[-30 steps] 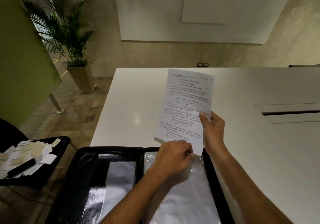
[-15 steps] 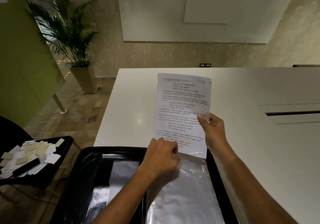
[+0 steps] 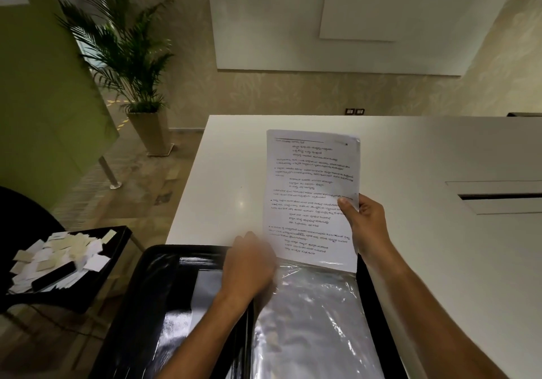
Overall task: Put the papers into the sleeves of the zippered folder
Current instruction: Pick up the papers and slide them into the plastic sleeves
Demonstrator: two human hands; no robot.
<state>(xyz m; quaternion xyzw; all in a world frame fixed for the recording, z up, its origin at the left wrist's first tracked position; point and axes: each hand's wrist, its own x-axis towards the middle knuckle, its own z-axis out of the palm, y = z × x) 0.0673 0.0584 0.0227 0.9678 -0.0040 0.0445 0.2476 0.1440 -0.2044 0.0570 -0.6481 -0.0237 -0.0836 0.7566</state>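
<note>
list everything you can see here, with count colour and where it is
printed sheet: 1, white with dark text, held above the table, bottom edge at the sleeve's top
plastic sleeve: 1, clear, right half of the folder
zippered folder: 1, black, open at the table's near edge
table: 1, white, centre and right
paper slips: a pile, white and cream, on the side table
side table: 1, black, lower left
potted palm: 1, green in a beige pot, far left
wall panels: 2, white, overlapping on the far wall
left hand: at the sleeve's top left
right hand: pinching the sheet's right edge
</note>
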